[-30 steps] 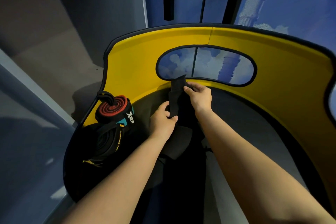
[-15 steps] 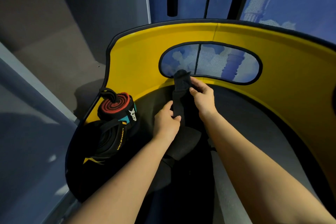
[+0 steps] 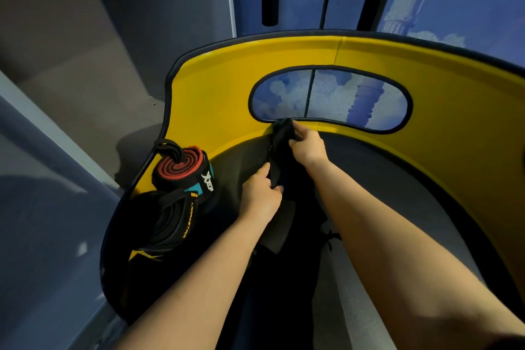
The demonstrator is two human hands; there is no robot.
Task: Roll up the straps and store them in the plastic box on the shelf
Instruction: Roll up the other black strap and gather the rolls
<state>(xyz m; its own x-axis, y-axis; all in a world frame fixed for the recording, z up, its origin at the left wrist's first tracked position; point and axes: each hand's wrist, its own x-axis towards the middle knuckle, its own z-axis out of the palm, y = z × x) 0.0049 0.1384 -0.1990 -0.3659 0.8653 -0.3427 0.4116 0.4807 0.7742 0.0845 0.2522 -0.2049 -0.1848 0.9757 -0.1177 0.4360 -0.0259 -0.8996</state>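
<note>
1. Fingers (image 3: 294, 129) of the right hand (image 3: 308, 146) pinch the top end of a black strap (image 3: 279, 150), close under the oval window (image 3: 329, 98) of the yellow wall (image 3: 216, 99).
2. Left hand (image 3: 262, 196) closed on the same strap lower down, thumb and fingers clamped on its edge. Strap runs taut and near upright between the two grips.
3. Below the left hand the strap's tail drops into dark shadow; its length and end cannot be made out.
4. Red roll (image 3: 181, 165) already wound, lying at the left just inside the wall, with a black-and-yellow roll (image 3: 170, 221) touching it below. Both well apart from the hands.
5. Bin (image 3: 454, 111) is soft, yellow-lined and dark-floored; whether it is the plastic box named cannot be told. It appears to sit on a grey shelf (image 3: 85, 88).
6. Step in hand, as judged: straightening the black strap before rolling.
7. Next move calls for folding the top end over and winding it down tight, the left hand feeding tension, then setting the roll beside the other two.
</note>
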